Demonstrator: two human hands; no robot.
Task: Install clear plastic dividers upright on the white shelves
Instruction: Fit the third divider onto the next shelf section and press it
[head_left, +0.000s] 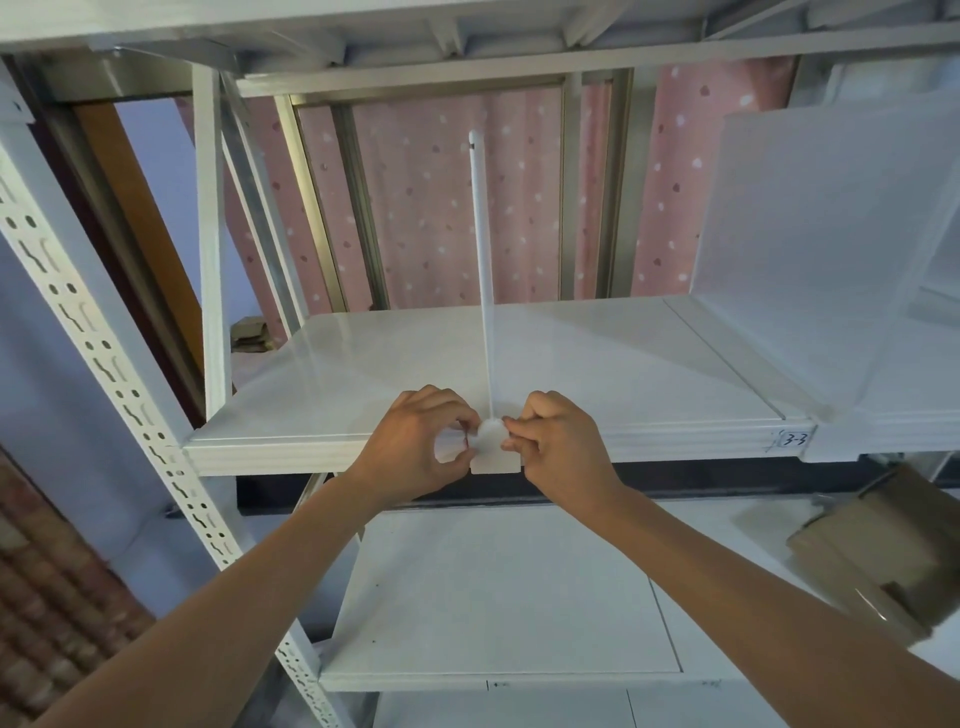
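Observation:
A clear plastic divider stands upright on the white shelf, seen edge-on as a thin pale line running back from the front lip. Its white base clip hangs over the shelf's front edge. My left hand pinches the clip's left side with thumb and fingers. My right hand pinches its right side. A second frosted divider stands upright further right on the same shelf.
A label reading "3-3" is stuck on the shelf's front edge. A lower white shelf lies beneath. A brown cardboard box sits at the right. A perforated white upright slants at the left. Pink dotted curtain hangs behind.

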